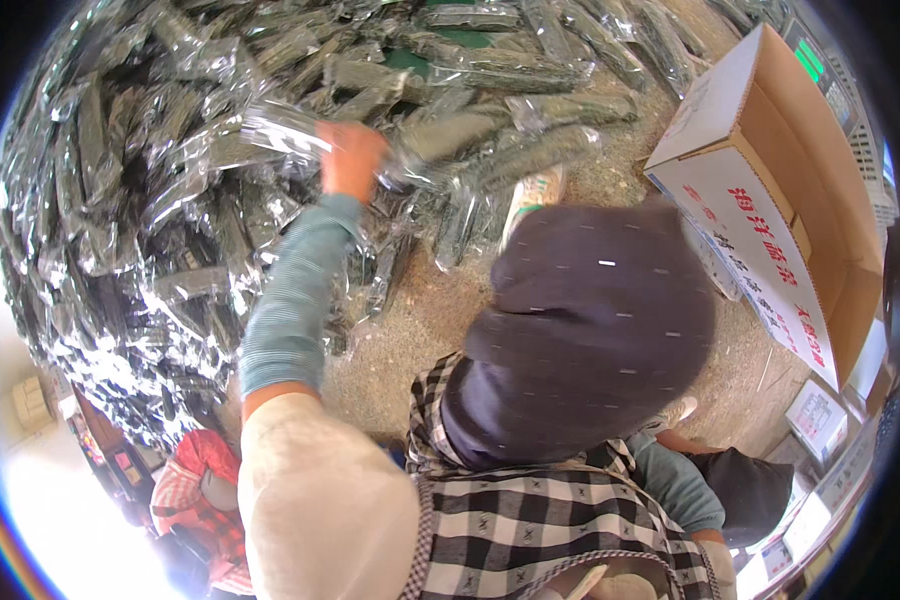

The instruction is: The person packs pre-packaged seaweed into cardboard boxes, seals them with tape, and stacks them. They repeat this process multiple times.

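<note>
My left hand (352,157), blurred by motion, reaches over a large heap of clear plastic packets (187,281) of dark grey-green dried goods, probably seaweed. A shiny, blurred packet (289,139) appears gripped in it, its film jutting out to the left. Another packet (450,139) lies just right of the hand, also blurred. My right arm, in a grey-green sleeve (675,480), bends beside my dark-trousered knee. Of my right hand (675,441) only a little shows beyond the knee, and its fingers are hidden.
An open cardboard carton (750,247) with printed writing stands at the right. Behind it is a device with a lit green display (808,60). White boxes (816,420) sit lower right. Another person (199,510) in red checked clothing is at lower left. Speckled floor (397,337) surrounds my legs.
</note>
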Motion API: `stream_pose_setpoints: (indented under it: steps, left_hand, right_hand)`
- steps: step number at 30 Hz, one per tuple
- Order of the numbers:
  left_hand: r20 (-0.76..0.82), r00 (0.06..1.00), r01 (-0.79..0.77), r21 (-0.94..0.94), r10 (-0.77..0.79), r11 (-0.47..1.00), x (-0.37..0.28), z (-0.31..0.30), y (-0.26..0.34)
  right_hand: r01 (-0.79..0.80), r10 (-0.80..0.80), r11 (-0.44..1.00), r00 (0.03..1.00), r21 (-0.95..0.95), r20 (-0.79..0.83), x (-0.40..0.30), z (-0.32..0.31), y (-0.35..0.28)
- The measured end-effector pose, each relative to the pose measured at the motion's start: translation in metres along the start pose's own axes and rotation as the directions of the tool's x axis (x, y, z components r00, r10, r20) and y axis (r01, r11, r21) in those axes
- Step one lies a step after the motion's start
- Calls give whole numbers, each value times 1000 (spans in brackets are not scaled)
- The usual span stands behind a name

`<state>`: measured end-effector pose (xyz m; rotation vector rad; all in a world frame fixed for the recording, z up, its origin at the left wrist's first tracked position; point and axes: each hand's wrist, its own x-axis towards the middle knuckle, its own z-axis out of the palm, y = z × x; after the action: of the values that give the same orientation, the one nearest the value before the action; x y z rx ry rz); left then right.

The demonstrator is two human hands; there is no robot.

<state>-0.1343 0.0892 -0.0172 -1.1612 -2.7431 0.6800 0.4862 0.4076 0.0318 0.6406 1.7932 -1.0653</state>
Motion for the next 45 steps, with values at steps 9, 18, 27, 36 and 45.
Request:
stream_pose_setpoints:
  steps: [9, 18, 27, 36, 45]
  left_hand:
    - [-7, 965, 246, -323, -262, 914, 101, -8, 107]
    - [604, 753, 516, -296, -261, 804, 86, 133, 76]
    - [750, 635, 357, -73, -185, 931, 126, 182, 57]
    - [528, 541, 174, -832, 655, 527, 297, 11, 76]
    - [-528, 811, -585, -746, 253, 317, 528, -98, 296]
  right_hand:
    - [252, -238, 967, 949, -42, 208, 186, 95, -22]
    - [314, -305, 949, 927, -9, 219, 255, 48, -96]
    - [235, -229, 960, 972, -154, 54, 233, -56, -163]
    - [357, -451, 870, 855, -341, -255, 170, -184, -257]
    - [646, -602, 737, 494, -198, -628, 39, -401, -355]
